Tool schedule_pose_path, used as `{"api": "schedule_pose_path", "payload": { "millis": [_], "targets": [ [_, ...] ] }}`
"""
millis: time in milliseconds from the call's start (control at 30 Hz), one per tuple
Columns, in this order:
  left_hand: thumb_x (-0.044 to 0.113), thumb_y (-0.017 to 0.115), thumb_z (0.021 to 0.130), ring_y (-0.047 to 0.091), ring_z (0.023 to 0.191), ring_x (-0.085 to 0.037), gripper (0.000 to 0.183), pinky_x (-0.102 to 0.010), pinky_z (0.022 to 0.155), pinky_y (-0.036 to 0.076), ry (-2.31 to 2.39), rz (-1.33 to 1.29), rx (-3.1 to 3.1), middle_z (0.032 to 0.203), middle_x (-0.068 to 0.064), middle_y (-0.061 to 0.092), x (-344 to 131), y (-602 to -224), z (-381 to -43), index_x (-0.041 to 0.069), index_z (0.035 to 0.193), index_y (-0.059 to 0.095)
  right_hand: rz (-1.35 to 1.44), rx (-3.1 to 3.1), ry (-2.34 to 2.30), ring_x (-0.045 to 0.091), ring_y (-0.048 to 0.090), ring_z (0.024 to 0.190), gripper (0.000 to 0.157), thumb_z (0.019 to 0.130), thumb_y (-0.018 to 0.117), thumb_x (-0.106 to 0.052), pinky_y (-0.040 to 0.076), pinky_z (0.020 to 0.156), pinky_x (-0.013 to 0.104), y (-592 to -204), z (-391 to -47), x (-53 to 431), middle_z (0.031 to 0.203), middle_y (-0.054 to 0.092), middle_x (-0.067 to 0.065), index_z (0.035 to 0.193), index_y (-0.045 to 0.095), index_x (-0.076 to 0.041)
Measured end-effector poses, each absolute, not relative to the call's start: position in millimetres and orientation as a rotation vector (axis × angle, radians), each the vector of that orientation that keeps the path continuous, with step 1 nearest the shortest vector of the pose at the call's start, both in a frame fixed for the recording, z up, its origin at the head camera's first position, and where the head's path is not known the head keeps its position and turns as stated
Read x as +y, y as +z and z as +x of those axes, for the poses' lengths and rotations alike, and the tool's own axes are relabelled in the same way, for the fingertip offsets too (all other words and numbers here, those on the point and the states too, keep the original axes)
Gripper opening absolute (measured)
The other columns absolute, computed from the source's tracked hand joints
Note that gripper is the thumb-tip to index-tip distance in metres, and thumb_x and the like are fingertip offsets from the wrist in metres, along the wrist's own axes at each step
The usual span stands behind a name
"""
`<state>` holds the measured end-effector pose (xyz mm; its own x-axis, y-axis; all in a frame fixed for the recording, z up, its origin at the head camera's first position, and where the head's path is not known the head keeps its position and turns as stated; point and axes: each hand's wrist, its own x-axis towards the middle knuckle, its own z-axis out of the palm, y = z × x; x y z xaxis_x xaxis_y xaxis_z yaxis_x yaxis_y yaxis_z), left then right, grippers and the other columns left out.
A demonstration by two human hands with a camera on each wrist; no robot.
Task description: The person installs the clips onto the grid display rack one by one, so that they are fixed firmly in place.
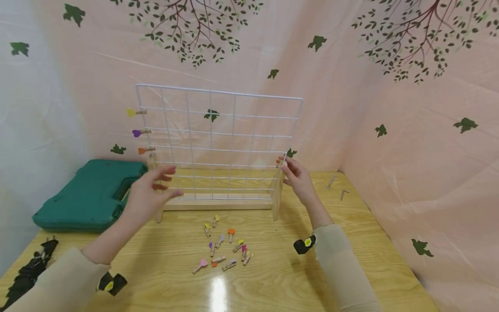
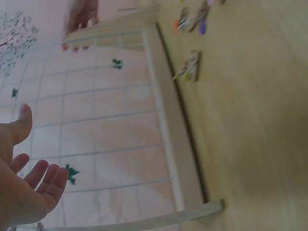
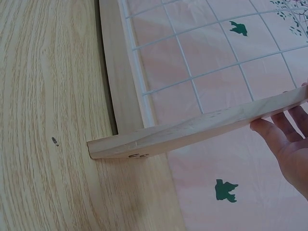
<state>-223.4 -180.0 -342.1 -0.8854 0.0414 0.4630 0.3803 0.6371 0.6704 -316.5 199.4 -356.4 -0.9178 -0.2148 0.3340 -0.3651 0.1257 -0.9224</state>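
Observation:
A white wire grid (image 1: 211, 91) stands upright in a wooden base with a crossbar (image 1: 218, 207) and two side posts. My right hand (image 1: 299, 178) grips the upper end of the right post (image 1: 277, 197), thumb on one side and fingers on the other. In the right wrist view, that post (image 3: 192, 127) runs up to the fingers. My left hand (image 1: 148, 193) hovers in front of the grid's left side, fingers spread and holding nothing. Clipped along the left edge of the grid are a yellow clothespin (image 1: 131, 112), a purple clothespin (image 1: 136, 133) and an orange clothespin (image 1: 142, 151).
Several small wooden clothespins (image 1: 231, 234) with coloured hearts lie scattered before the stand. At the left are a green plastic case (image 1: 82, 195) and a black crumpled item (image 1: 33, 268). A bolt (image 1: 331, 182) and a hex key (image 1: 344, 193) lie at the right. Printed cloth (image 1: 429, 173) hangs around the table.

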Motion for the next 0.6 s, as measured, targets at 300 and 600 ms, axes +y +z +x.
{"api": "schedule_pose_path", "payload": {
  "millis": [300, 600],
  "targets": [
    [0.022, 0.078, 0.065, 0.057, 0.090, -0.022, 0.055, -0.031, 0.067, 0.049, -1.146, -0.662, -2.786, 0.106, -0.008, 0.060, -146.8, -419.8, -197.5, 0.009, 0.114, 0.057, 0.582, -2.264, 1.916, 0.033, 0.042, 0.121, 0.038, 0.093, 0.046, -0.018, 0.040, 0.086, 0.053, -355.0, -316.1, 199.7, 0.131, 0.044, 0.019, 0.129, 0.044, -0.006],
    [0.026, 0.075, 0.068, 0.050, 0.068, -0.005, 0.028, -0.019, 0.058, 0.042, -1.191, -0.939, -2.935, 0.077, 0.006, 0.055, -133.0, -453.7, -183.8, 0.010, 0.090, 0.068, 0.585, -2.264, 1.899, 0.032, 0.044, 0.118, 0.037, 0.093, 0.046, -0.016, 0.042, 0.084, 0.051, -356.7, -317.1, 200.2, 0.129, 0.047, 0.018, 0.129, 0.045, -0.007]
  ]
}}
